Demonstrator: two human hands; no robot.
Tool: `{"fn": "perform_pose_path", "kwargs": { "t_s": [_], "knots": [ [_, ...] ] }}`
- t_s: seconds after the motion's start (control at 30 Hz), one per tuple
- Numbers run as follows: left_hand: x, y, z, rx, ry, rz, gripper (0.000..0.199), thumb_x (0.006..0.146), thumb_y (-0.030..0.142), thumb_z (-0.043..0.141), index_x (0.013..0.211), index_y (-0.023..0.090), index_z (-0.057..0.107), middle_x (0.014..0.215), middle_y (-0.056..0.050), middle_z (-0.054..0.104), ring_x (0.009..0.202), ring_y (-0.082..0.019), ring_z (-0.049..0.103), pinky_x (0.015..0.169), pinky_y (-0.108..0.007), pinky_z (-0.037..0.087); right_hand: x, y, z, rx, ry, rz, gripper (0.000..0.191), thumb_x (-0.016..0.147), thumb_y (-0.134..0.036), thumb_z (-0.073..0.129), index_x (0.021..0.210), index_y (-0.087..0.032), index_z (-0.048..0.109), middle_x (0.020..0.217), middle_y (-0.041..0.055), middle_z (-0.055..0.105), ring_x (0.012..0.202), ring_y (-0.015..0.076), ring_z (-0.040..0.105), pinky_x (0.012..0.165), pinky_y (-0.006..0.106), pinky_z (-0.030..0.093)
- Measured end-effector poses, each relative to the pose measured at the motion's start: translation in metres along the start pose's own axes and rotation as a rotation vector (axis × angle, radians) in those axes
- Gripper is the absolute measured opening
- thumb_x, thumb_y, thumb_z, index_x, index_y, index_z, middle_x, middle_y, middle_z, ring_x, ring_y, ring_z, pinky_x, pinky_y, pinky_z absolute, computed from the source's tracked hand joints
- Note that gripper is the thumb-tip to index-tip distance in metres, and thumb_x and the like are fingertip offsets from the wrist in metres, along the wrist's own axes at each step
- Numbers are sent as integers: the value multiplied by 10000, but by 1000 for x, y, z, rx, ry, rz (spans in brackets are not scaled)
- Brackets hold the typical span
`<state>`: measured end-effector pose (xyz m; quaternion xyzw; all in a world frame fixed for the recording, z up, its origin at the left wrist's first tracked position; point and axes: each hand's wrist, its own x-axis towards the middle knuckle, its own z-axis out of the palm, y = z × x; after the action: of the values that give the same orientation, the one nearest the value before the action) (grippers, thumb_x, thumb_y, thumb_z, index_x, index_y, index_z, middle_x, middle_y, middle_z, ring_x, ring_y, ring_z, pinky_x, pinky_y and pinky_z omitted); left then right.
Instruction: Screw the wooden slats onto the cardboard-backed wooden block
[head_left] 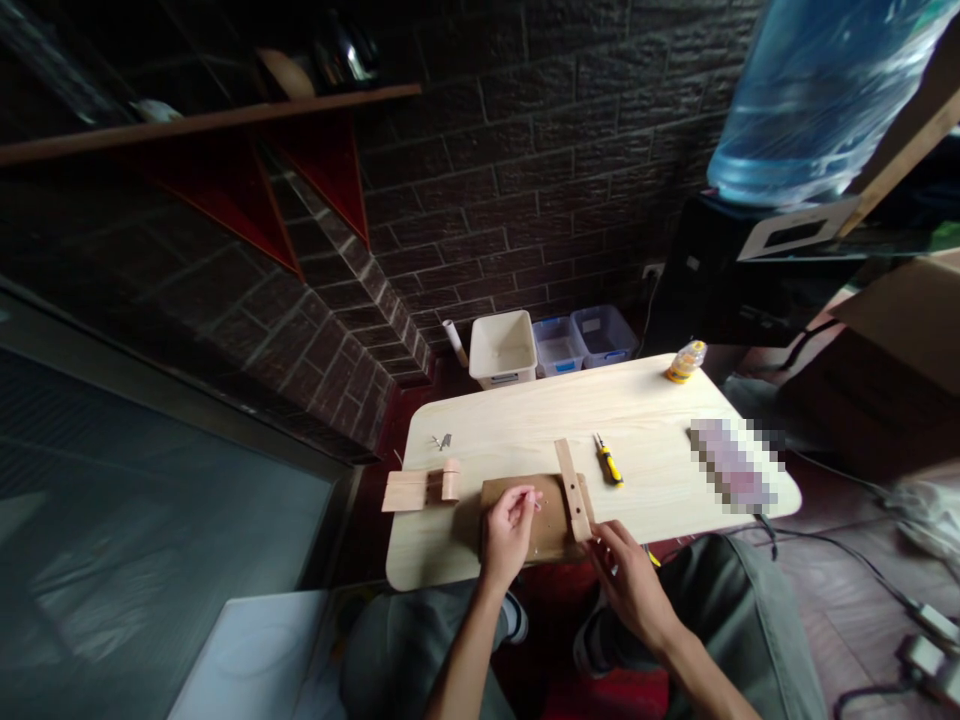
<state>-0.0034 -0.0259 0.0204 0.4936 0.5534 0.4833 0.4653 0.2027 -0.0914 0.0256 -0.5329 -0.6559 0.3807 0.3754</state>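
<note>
A brown board lies at the near edge of the light wooden table. Over its left part is my left hand, thumb and fingers pinched together; what they hold is too small to name. A narrow wooden strip with dark holes lies across the board's right side. My right hand is at the strip's near end, its fingertips closed by the board's corner; whether they grip the strip is unclear. Right of the strip lies a yellow and black screwdriver. Small screws rest at the table's left.
Jointed wooden pieces overhang the table's left edge. A clear container with an orange base stands at the far right corner. Beyond the table are a white bin and blue-grey bins. A blurred-out object lies at the right.
</note>
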Motion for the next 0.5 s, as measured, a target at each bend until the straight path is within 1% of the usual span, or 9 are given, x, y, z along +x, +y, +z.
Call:
{"fn": "perform_pose_path", "kwargs": {
  "t_s": [0.1, 0.2, 0.33, 0.4, 0.5],
  "knots": [
    [0, 1, 1, -22, -3, -10, 379, 895, 488, 645, 1058, 146, 661, 1055, -140, 751, 889, -216, 750, 862, -350, 617, -4, 10, -8, 67, 75, 11, 351, 991, -414, 470, 1216, -202, 636, 1165, 141, 635, 927, 227, 652, 822, 324, 550],
    [-1, 1, 2, -33, -18, 4, 353, 907, 460, 641, 1070, 148, 657, 1052, -130, 752, 957, -223, 742, 887, -352, 611, -6, 16, -20, 124, 116, 73, 354, 983, -445, 506, 1197, -204, 653, 1184, 131, 666, 1016, 247, 659, 860, 323, 557],
    [-3, 3, 1, -10, -24, 30, 317, 910, 434, 647, 1067, 158, 661, 1052, -118, 752, 997, -222, 734, 907, -351, 607, -5, 12, -32, 149, 99, 96, 368, 970, -465, 537, 1204, -210, 661, 1186, 113, 696, 1051, 253, 673, 876, 305, 557],
    [-4, 5, 1, 11, -26, 38, 309, 912, 425, 646, 1070, 161, 663, 1053, -114, 753, 988, -216, 737, 912, -352, 606, -2, 8, -33, 128, 77, 84, 369, 971, -466, 536, 1202, -209, 670, 1185, 109, 703, 1053, 254, 677, 879, 302, 556],
    [-5, 8, 2, 24, -21, 50, 306, 912, 420, 646, 1072, 160, 665, 1066, -116, 750, 986, -213, 738, 909, -348, 607, 1, 5, -28, 86, 33, 52, 363, 975, -452, 535, 1196, -202, 678, 1162, 112, 712, 1012, 246, 686, 863, 301, 559]
  ]
}}
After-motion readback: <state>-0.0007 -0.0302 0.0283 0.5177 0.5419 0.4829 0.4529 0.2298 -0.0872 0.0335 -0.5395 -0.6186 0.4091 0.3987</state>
